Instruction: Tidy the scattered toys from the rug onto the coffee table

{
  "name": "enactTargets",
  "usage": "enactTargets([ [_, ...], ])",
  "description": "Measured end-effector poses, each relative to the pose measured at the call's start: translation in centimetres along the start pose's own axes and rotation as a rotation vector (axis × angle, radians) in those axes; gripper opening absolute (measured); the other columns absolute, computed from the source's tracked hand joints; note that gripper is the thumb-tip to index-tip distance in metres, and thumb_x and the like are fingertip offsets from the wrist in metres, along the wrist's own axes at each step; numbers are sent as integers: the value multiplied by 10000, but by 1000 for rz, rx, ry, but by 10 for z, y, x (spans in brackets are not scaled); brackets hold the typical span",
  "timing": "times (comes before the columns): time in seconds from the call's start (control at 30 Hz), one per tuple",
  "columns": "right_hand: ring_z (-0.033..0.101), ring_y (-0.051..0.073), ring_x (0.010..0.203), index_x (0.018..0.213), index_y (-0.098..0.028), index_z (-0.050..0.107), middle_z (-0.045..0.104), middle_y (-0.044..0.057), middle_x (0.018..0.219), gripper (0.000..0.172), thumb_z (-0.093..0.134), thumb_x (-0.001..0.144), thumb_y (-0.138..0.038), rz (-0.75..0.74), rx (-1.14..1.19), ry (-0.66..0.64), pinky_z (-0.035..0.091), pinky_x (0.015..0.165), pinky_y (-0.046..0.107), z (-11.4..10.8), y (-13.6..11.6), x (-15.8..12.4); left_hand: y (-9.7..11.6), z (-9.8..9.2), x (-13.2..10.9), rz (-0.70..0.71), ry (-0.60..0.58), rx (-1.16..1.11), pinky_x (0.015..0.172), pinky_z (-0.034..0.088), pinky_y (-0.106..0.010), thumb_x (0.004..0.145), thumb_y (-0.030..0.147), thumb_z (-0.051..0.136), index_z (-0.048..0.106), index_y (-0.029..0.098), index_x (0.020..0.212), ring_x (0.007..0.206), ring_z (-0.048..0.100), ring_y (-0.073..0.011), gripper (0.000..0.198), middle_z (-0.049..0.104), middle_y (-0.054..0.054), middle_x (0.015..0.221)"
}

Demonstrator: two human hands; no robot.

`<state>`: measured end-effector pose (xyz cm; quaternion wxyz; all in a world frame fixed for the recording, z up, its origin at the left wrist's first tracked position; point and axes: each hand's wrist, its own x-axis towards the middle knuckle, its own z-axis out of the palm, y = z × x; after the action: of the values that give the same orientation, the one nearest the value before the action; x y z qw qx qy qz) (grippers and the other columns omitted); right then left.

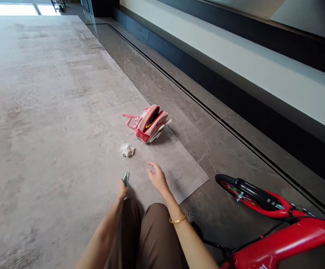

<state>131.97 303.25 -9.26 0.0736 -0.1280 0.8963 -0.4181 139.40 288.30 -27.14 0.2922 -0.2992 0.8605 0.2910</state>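
Note:
My left hand (pixel 122 189) is closed around a slim green pointed object (pixel 125 178), whose kind I cannot make out. It points up and away, just over the carpet in front of my knees. To the right, my right hand (pixel 157 177) hovers with its fingers apart and nothing in them. A crumpled white tissue-like wad (pixel 127 150) lies on the carpet beyond both hands. Farther off, a small pink backpack (pixel 151 125) with red trim rests on the carpet, its main zip open and dark and yellow contents partly showing.
The grey carpet (pixel 53 149) ends at a corner on my right, where dark marble tile (pixel 201 130) begins. A red child's bike (pixel 285 228) stands close on the right, its front wheel near that corner. A low wall with a dark base (pixel 196 74) runs along the far right.

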Motion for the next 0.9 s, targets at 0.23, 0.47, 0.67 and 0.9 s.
enactTargets([
  [0.23,440,296,1376,1382,-90,518,416,177,1529,574,465,811,-79,-247,-320,192,381,1138,461,-4,1,151,17,-74,81,221,21,232,994,426,-430,795,335,676,661,157,1079,1141,607,-300,335,691,-143,1125],
  [0.47,531,419,1226,1533,-156,316,144,220,1626,732,558,845,-218,-74,-547,194,463,956,550,-12,-9,244,31,-89,97,279,3,394,887,492,-415,822,299,615,526,151,1354,1001,678,-305,558,708,-169,1060],
  [0.67,601,383,1093,1221,-119,595,425,243,1373,675,652,788,-634,49,-531,125,451,934,480,-13,8,290,78,-95,131,239,245,333,837,510,-391,886,541,564,34,195,1586,996,675,-317,944,589,-225,1273],
  [0.9,617,182,804,844,-147,668,707,86,880,229,602,866,-364,162,-247,68,439,751,263,-6,39,319,100,-98,159,141,160,277,902,487,-398,974,277,437,478,186,1386,1099,637,-296,424,623,-190,1223],
])
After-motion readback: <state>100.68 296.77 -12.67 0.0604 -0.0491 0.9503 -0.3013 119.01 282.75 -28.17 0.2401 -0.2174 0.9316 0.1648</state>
